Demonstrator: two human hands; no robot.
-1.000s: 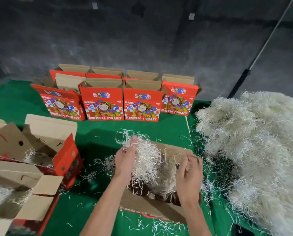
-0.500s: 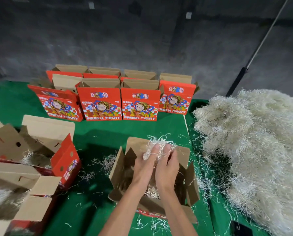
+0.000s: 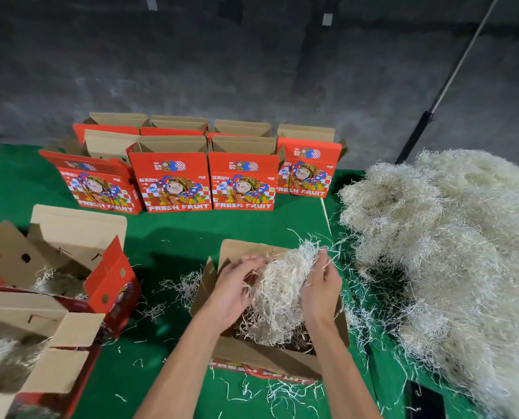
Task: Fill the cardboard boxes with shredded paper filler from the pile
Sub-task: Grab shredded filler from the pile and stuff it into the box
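An open cardboard box (image 3: 270, 356) with a red printed front sits on the green table just in front of me. A clump of pale shredded paper (image 3: 277, 285) stands up out of it. My left hand (image 3: 237, 288) grips the clump's left side with curled fingers. My right hand (image 3: 323, 287) pinches strands at the clump's upper right. The big pile of shredded paper (image 3: 451, 255) lies to the right of the box.
Two open boxes (image 3: 71, 261) holding some filler stand at the left. Several upright red "FRESH FRUIT" boxes (image 3: 173, 179) line the back of the green table (image 3: 173, 237). Loose strands litter the cloth around the middle box. A dark wall rises behind.
My hands, pressed together down in the box half a second ago, have moved apart and up, lifting and spreading the shredded paper above the box opening.
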